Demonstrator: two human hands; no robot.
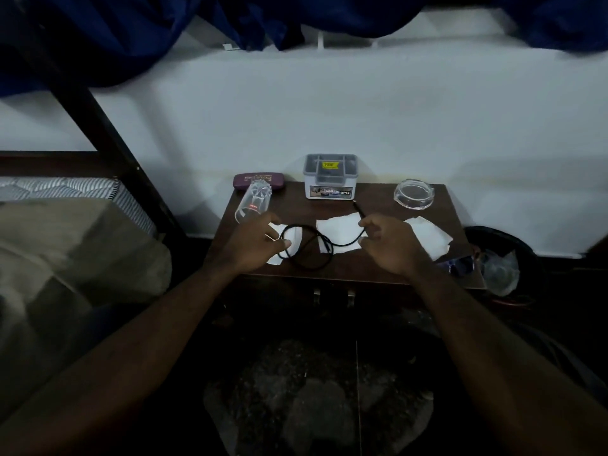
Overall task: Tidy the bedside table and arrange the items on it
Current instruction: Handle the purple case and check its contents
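A black cable [312, 248] lies looped on the dark wooden bedside table [371, 268]. My left hand [253, 245] pinches one loop of it at the left. My right hand [388, 241] grips the other end, which sticks up past my fingers. Under the cable lie white tissues: one [335, 232] in the middle, one [431, 238] at the right and one partly hidden under my left hand. A clear glass [253, 202] lies on its side at the back left. Behind it rests a purple spectacle case [258, 181].
A grey-white organiser box [330, 177] stands at the back middle and a glass ashtray [414, 194] at the back right. Sunglasses [460, 266] lie at the table's front right corner. A bin [500, 258] with a plastic bag stands to the right, the bed [65, 232] to the left.
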